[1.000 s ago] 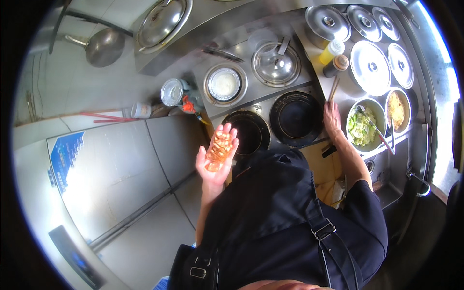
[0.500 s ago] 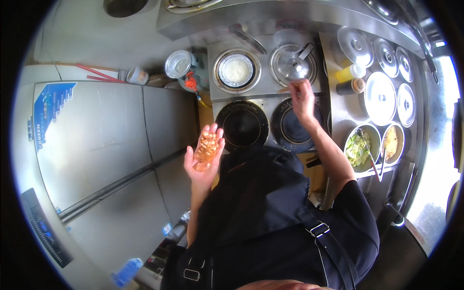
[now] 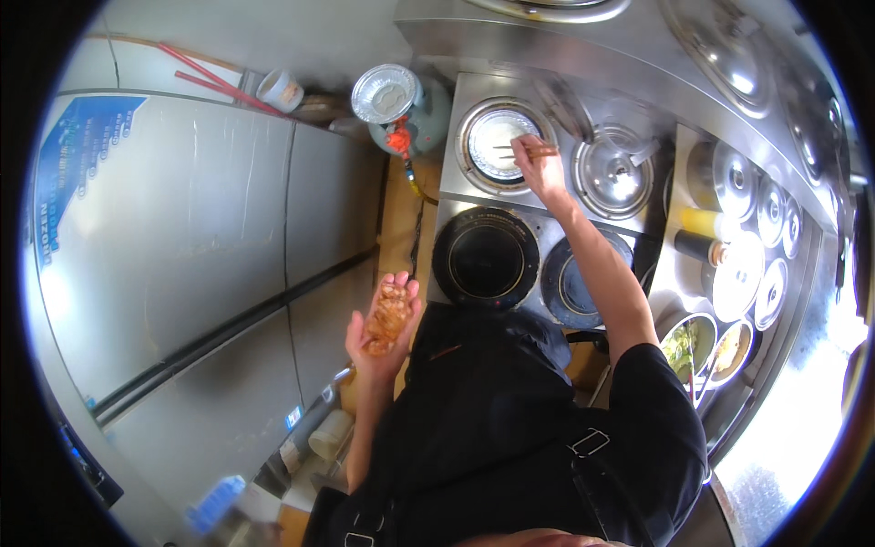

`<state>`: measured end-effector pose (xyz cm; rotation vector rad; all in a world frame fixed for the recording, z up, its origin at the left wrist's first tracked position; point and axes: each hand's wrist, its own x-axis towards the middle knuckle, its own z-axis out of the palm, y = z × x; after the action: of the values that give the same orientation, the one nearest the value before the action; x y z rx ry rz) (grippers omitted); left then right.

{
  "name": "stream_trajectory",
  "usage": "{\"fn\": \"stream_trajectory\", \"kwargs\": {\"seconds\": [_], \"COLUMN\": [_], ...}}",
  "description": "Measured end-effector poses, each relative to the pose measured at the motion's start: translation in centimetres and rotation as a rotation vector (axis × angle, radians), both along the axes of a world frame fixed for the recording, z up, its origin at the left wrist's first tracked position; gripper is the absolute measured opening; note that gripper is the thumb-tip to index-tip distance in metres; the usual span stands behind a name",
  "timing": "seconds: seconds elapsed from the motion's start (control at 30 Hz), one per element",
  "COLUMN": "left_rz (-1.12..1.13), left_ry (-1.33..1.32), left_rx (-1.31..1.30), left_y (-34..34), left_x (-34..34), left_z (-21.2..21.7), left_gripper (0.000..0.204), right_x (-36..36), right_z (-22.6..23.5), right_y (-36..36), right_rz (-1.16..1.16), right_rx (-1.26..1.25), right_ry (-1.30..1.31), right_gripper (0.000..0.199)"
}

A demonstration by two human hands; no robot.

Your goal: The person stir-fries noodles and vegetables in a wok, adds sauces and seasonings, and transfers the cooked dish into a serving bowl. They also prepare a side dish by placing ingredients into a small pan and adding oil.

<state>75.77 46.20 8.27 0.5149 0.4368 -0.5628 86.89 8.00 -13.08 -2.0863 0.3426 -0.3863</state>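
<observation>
My left hand (image 3: 383, 330) is palm up, its fingers stretched out and slightly cupped. A lumpy, glossy pile of reddish-brown food pieces (image 3: 389, 314) lies on its palm; I cannot tell their exact kind. My right hand (image 3: 540, 168) grips brown wooden chopsticks (image 3: 550, 150), whose tips point left over a round foil bowl (image 3: 473, 146). White contents show inside this bowl, which sits in the far left burner. Whether the tips touch the contents cannot be made out.
A glass-lidded pot (image 3: 613, 182) occupies the far right burner. Two dark round burners, left (image 3: 486, 258) and right (image 3: 583, 278), lie nearer. Lidded pots, bottles and a bowl of chopped greens (image 3: 688, 345) stand right. A steel freezer (image 3: 191, 219) fills the left, beside a gas cylinder (image 3: 433, 123).
My right hand has moved left from beside the glass lid to above the foil bowl. My left hand still holds the food pieces. The whole view has shifted and turned.
</observation>
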Motion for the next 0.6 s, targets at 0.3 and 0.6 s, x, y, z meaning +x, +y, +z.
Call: {"fn": "stream_trajectory", "kwargs": {"seconds": [0.3,0.6], "left_rz": [0.131,0.04], "left_ry": [-0.011,0.0], "left_rx": [0.067,0.0], "left_y": [3.6,2.4], "left_x": [5.9,9.7], "left_z": [-2.1,-2.8], "left_gripper": [0.093,0.09], "right_x": [7.0,8.8], "right_z": [-9.2,-9.6], "right_y": [2.0,0.4], "right_rz": [0.087,0.014], "right_rx": [-0.272,-0.238], "right_ry": [0.198,0.327], "right_gripper": [0.027,0.023]}}
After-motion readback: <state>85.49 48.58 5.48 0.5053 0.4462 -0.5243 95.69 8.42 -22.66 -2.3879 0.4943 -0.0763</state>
